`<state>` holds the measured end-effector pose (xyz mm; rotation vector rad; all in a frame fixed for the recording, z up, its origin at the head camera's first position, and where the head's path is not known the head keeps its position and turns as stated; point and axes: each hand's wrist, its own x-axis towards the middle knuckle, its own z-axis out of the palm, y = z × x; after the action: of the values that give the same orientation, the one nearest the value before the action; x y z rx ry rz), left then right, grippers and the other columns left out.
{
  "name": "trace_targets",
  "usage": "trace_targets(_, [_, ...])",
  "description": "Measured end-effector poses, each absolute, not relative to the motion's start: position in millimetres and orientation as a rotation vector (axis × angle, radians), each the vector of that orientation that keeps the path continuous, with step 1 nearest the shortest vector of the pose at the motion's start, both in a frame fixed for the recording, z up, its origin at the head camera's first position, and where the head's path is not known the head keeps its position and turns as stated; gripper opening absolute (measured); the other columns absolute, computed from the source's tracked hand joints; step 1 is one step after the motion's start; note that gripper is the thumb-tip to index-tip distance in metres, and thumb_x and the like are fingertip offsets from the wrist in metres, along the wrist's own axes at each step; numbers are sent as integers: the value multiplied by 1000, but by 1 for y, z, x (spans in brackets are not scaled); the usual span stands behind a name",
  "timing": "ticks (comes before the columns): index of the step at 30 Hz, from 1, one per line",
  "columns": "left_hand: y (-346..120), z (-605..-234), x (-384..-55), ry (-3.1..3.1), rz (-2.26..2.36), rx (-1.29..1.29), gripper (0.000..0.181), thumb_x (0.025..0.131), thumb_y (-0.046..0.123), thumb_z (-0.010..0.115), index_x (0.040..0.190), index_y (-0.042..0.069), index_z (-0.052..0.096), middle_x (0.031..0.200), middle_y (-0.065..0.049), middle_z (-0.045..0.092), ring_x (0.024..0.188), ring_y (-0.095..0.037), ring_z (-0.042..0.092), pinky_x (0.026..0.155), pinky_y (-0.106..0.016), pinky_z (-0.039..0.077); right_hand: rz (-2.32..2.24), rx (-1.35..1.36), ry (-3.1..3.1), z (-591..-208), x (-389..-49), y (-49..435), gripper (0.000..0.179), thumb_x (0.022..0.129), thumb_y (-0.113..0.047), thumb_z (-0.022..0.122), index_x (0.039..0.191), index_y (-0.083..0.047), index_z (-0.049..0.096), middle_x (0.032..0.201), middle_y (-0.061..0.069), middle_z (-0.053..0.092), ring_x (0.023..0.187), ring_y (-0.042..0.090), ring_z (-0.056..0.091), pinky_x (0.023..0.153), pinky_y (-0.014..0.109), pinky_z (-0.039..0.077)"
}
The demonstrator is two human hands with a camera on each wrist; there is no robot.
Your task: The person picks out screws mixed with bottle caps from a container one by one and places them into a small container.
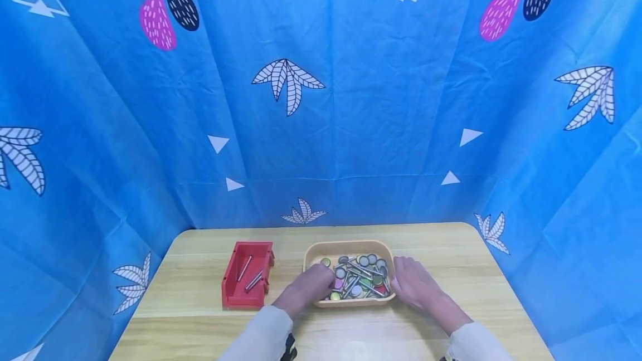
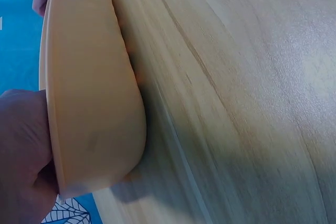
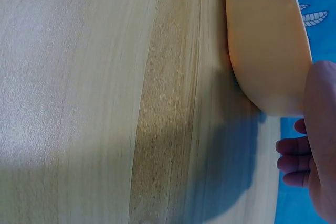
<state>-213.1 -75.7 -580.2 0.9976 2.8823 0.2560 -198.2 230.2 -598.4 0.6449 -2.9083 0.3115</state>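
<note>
A shallow tan tray (image 1: 346,303) on the table holds several long silver bolts mixed with several small round caps in grey, yellow, green and pink. My left hand (image 1: 317,282) reaches over the tray's left rim. Its fingertips are hidden among the contents, so I cannot tell what they hold. In the left wrist view the left hand (image 2: 23,153) crosses the tray's rim from outside. My right hand (image 1: 415,284) grips the right end of the tray. The right wrist view shows its thumb (image 3: 321,90) against the rim and the other fingers curled beside the wall.
Left of the tray stands a red plastic bin (image 1: 229,288) with a few silver bolts (image 1: 254,281) in it. Both containers stand on a light wood table (image 1: 200,327). A blue patterned curtain (image 1: 371,127) hangs behind the table and along both sides.
</note>
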Motion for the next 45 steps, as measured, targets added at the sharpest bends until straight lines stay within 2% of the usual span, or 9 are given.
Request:
trace_targets(6, [-73, -580, -213, 2849, 257, 945, 12, 90, 12, 73, 80, 17, 75, 71, 5, 63, 62, -5, 48, 57, -17, 45, 334, 640, -2900, -598, -198, 229, 20, 97, -19, 54, 110, -5, 58, 88, 1, 56, 82, 16, 52, 80, 40, 51])
trace_targets(13, [-74, -580, -211, 2841, 238, 940, 11, 89, 12, 74, 80, 18, 75, 71, 5, 61, 63, -6, 47, 57, -19, 45, 336, 652, -2860, -599, -197, 229, 18, 95, -19, 56, 107, -5, 59, 86, 1, 57, 80, 16, 52, 78, 39, 52])
trace_targets(18, [-75, -577, -211, 2826, 247, 937, 9, 89, 13, 74, 81, 18, 75, 70, 7, 59, 63, -6, 47, 57, -19, 43, 357, 647, -2882, -600, -198, 228, 21, 96, -19, 56, 110, -4, 59, 88, 2, 59, 83, 17, 54, 81, 41, 52])
trace_targets(29, [-85, -565, -206, 2747, 476, 845, 8, 96, 14, 70, 94, 14, 77, 78, 10, 62, 65, -1, 52, 61, -16, 48, 376, 632, -2914, -601, -197, 229, 18, 97, -19, 56, 109, -6, 58, 88, -1, 56, 83, 15, 52, 82, 40, 52])
trace_targets(36, [-96, -552, -203, 2842, 397, 936, 12, 91, 3, 68, 96, 12, 75, 83, 8, 64, 74, -2, 53, 73, -16, 56, 385, 629, -2913, -602, -199, 229, 16, 96, -19, 57, 106, -6, 58, 85, 0, 55, 81, 16, 51, 80, 40, 51])
trace_targets(40, [-103, -548, -203, 2875, 429, 903, 14, 93, 4, 67, 103, 10, 74, 88, 5, 64, 77, -3, 54, 73, -16, 56, 384, 627, -2918, -601, -199, 229, 12, 96, -19, 57, 102, -8, 57, 83, -2, 52, 78, 14, 48, 77, 38, 50])
trace_targets(45, [-112, -544, -203, 2928, 474, 925, 17, 93, 4, 68, 108, 7, 75, 94, 0, 71, 88, -8, 63, 82, -22, 61, 387, 623, -2921, -600, -198, 230, 10, 96, -19, 57, 101, -9, 57, 82, -3, 50, 77, 14, 47, 77, 38, 49])
